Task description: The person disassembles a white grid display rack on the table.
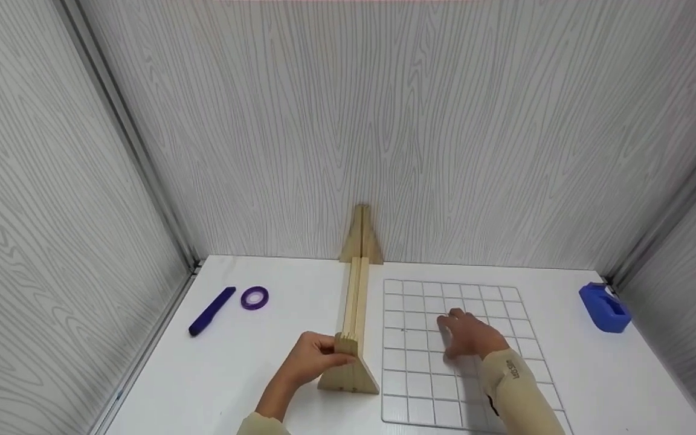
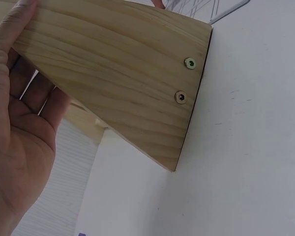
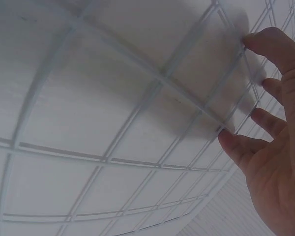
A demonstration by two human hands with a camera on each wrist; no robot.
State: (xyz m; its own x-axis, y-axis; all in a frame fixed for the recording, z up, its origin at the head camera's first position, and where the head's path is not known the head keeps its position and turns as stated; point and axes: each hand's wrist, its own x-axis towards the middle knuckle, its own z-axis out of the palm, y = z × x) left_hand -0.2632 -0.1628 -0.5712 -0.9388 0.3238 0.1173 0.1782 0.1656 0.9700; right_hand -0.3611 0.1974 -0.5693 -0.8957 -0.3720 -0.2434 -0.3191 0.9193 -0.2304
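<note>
A wooden stand [image 1: 355,302] with two parallel rails and a trapezoid end board at each end stands upright on the table. My left hand [image 1: 312,361] pinches the top of its near end board [image 2: 118,69], thumb on the outer face, other fingers behind. Two bolt heads show low on that board. To the right, a white wire grid panel [image 1: 417,359] lies flat on the table. Over its middle, my right hand [image 1: 472,335] has spread, bent fingers; in the right wrist view the fingertips [image 3: 227,138] appear to touch the wires.
On the left lie a dark purple stick-like tool [image 1: 212,311] and a purple ring-shaped roll [image 1: 255,298]. A blue tape dispenser-like object [image 1: 605,308] sits at the far right. Wood-grain panels [image 1: 372,121] wall in the white table [image 1: 299,278] at the back and sides.
</note>
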